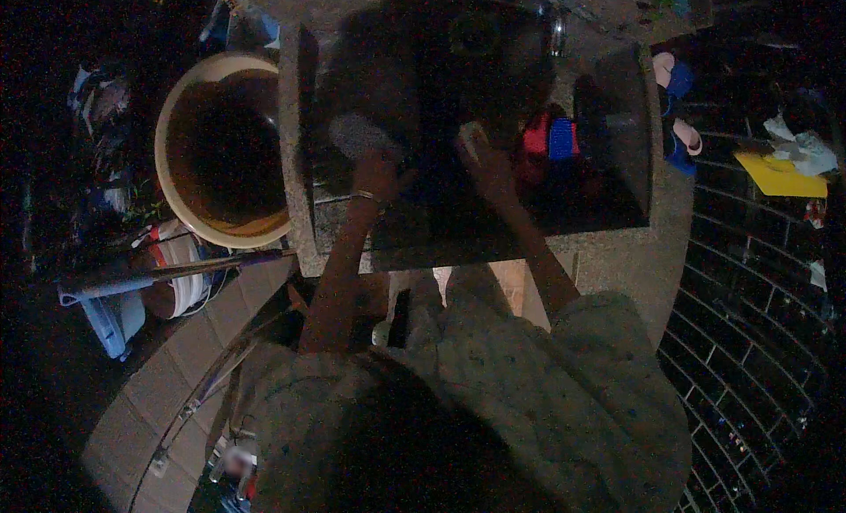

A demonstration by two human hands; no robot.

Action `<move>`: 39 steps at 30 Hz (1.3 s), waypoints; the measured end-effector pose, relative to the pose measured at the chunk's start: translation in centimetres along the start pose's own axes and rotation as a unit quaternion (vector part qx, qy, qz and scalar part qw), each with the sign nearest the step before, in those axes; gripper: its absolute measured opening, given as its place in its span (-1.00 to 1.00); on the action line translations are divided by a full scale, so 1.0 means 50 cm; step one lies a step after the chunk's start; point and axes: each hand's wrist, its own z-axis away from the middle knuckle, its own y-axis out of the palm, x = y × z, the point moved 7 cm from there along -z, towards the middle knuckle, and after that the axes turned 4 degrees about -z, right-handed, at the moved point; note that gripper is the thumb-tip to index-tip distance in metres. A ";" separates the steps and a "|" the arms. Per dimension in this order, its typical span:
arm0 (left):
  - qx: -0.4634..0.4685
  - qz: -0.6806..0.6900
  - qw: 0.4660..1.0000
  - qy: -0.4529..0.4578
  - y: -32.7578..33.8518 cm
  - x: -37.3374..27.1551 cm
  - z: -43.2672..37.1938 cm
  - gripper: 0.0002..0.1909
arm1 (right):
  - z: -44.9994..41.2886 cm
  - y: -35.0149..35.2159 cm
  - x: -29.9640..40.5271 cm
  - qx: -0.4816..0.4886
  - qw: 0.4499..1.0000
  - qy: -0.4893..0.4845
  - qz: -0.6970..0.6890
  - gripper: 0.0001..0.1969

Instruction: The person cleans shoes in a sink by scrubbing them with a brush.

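Note:
In a dim concrete wash basin (301,202), my left hand (380,172) is at a greyish, mottled lump (357,135) that looks like a cloth or scrubber; its exact kind is unclear. My right hand (490,172) is closed around a small pale block (472,140), perhaps a bar of soap or a brush. Dark cloth or water, too dark to tell, lies between and beyond both hands. To the right of my right hand are a red item (537,139) and a blue ribbed item (562,138), side by side.
A large round tub (166,176) with dark contents stands against the basin's left side. Pink and blue footwear (687,137) lies off the right side, with a yellow sheet (780,176) farther right on brick paving. A blue plastic item (109,315) is at the lower left.

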 end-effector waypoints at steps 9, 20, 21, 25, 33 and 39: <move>0.174 0.026 0.984 0.017 0.213 0.022 -0.033 -0.80 | -0.176 0.001 0.192 -0.027 0.969 -0.079 -0.232 -0.41; 0.002 -0.014 0.998 0.056 0.320 0.048 -0.036 -0.57 | -0.250 0.049 0.179 0.170 0.889 -0.132 -0.405 -0.42; -0.028 -0.012 0.997 0.078 0.312 0.053 -0.033 -0.54 | -0.274 0.029 0.201 0.136 0.912 -0.170 -0.347 -0.45; 0.201 0.170 0.963 -0.061 0.377 0.040 -0.146 -0.42 | -0.243 -0.077 0.062 -0.207 0.944 -0.230 -0.114 -0.49; 0.054 0.202 0.935 -0.288 0.406 0.071 -0.046 -0.29 | -0.053 -0.089 0.141 -0.048 0.989 -0.116 -0.078 -0.48; 0.017 0.221 0.955 -0.198 0.409 0.006 -0.098 -0.27 | -0.235 -0.032 0.093 -0.051 0.993 -0.061 -0.091 -0.49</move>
